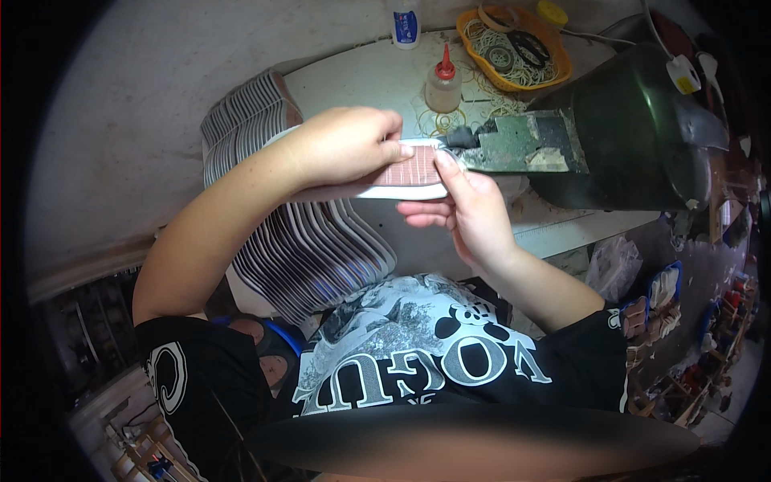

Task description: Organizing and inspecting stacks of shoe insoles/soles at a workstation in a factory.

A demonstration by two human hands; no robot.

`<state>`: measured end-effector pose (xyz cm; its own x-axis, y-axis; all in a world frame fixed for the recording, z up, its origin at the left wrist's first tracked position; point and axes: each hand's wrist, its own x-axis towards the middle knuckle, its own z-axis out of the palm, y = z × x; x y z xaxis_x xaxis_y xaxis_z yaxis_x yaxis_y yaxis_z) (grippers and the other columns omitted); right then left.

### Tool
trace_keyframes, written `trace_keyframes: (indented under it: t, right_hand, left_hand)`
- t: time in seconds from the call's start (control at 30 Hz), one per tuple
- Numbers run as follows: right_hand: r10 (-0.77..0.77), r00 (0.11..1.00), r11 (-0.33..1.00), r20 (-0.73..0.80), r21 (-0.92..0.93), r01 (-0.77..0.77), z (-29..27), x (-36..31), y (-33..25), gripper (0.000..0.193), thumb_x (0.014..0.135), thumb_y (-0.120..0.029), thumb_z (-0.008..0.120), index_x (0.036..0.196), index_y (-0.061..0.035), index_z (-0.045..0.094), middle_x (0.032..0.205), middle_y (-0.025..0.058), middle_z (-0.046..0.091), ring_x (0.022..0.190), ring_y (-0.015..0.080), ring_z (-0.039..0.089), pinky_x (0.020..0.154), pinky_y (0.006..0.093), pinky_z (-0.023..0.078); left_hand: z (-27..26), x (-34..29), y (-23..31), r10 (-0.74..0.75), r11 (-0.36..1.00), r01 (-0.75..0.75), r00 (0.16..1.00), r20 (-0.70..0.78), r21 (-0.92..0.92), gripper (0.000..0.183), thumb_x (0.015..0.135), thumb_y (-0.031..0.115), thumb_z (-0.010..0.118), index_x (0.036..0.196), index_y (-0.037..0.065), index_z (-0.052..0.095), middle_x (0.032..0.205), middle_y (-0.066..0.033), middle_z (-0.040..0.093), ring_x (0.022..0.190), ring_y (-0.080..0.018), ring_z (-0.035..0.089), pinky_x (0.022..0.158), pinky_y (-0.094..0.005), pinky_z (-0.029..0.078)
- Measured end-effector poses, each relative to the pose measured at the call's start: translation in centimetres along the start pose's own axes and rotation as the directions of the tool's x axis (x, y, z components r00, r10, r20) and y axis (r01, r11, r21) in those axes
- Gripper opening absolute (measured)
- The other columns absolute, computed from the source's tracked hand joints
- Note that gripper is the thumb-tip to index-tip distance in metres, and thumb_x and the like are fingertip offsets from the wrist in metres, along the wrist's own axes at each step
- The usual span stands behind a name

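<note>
Between my two hands is a shoe sole [414, 170] with a reddish-brown patterned face and a white rim. My left hand [353, 143] grips it from above, its thumb pressing on the patterned face. At the sole's right end my right hand [479, 207] pinches the edge with the thumb on top, the other fingers curled below. That end lies against the dark working tip [461, 136] of a green machine [526, 143]; whether they touch I cannot tell. A long row of soles [309, 257] stands packed on edge beside and under my left forearm.
More soles [249, 116] are stacked at the far left. Behind the machine's tip stands a squeeze bottle [443, 87] with a red nozzle. An orange basket [514, 80] holds bands and tape rolls, near a white-and-blue bottle [405, 30]. A plastic bag [614, 265] hangs at right.
</note>
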<state>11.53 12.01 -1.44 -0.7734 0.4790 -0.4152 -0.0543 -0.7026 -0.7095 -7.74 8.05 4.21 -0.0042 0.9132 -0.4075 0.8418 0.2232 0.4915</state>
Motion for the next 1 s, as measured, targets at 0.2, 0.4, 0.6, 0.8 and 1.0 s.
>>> trace_keyframes:
  t: [0.2, 0.4, 0.6, 0.8, 1.0]
  right_hand:
    - [-0.037, 0.998, 0.999, 0.059, 0.042, 0.034, -0.1, 0.0, 0.2, 0.035, 0.096, -0.025, 0.05, 0.114, 0.0047, 0.054, 0.1, 0.0152, 0.064, 0.082, 0.0229, 0.068, 0.067, 0.0274, 0.058]
    - [-0.071, 0.996, 0.997, 0.045, -0.013, 0.072, -0.7, 0.2, 0.5, 0.031, 0.095, -0.022, 0.051, 0.107, 0.0059, 0.057, 0.093, 0.014, 0.066, 0.076, 0.0189, 0.068, 0.066, 0.0257, 0.058]
    - [-0.07, 0.996, 0.996, 0.051, -0.048, 0.072, -1.3, 0.3, 0.5, 0.03, 0.094, -0.024, 0.053, 0.102, 0.0045, 0.06, 0.087, 0.0119, 0.067, 0.072, 0.015, 0.067, 0.062, 0.0233, 0.056]
    - [-0.053, 0.998, 0.994, 0.033, -0.098, 0.056, -1.6, 0.5, 0.5, 0.028, 0.092, -0.026, 0.057, 0.099, 0.0013, 0.062, 0.087, 0.0091, 0.067, 0.071, 0.0125, 0.066, 0.061, 0.0215, 0.053]
    - [-0.036, 0.998, 0.998, 0.059, -0.042, 0.039, -1.9, 0.6, 0.3, 0.028, 0.091, -0.025, 0.059, 0.097, 0.002, 0.062, 0.087, 0.0087, 0.066, 0.073, 0.0124, 0.064, 0.066, 0.0249, 0.052]
  left_hand:
    - [0.7, 0.0, -0.4, -0.097, 0.977, 0.105, 0.994, 0.05, -0.184, 0.035, 0.091, 0.036, 0.056, 0.09, 0.001, 0.056, 0.07, -0.0058, 0.054, 0.066, -0.0142, 0.05, 0.059, -0.032, 0.043]
    - [1.9, -0.7, 0.1, -0.13, 0.986, 0.126, 0.991, -0.034, -0.108, 0.038, 0.091, 0.038, 0.055, 0.091, 0.0, 0.057, 0.072, -0.0078, 0.057, 0.067, -0.016, 0.052, 0.061, -0.0326, 0.043]
    - [2.1, -1.2, 1.2, -0.194, 0.967, 0.196, 0.981, 0.027, -0.164, 0.038, 0.092, 0.038, 0.053, 0.095, 0.001, 0.06, 0.077, -0.0083, 0.062, 0.069, -0.0155, 0.057, 0.064, -0.0306, 0.046]
    - [3.9, -0.7, -0.3, -0.224, 0.784, 0.293, 0.956, 0.19, -0.547, 0.033, 0.094, 0.031, 0.054, 0.092, -0.001, 0.063, 0.078, -0.0044, 0.063, 0.069, -0.0097, 0.058, 0.064, -0.0256, 0.046]
    - [3.7, -1.2, 1.3, -0.22, 0.658, 0.323, 0.946, 0.237, -0.68, 0.035, 0.093, 0.032, 0.054, 0.077, 0.001, 0.062, 0.06, -0.007, 0.062, 0.044, -0.011, 0.054, 0.043, -0.022, 0.043]
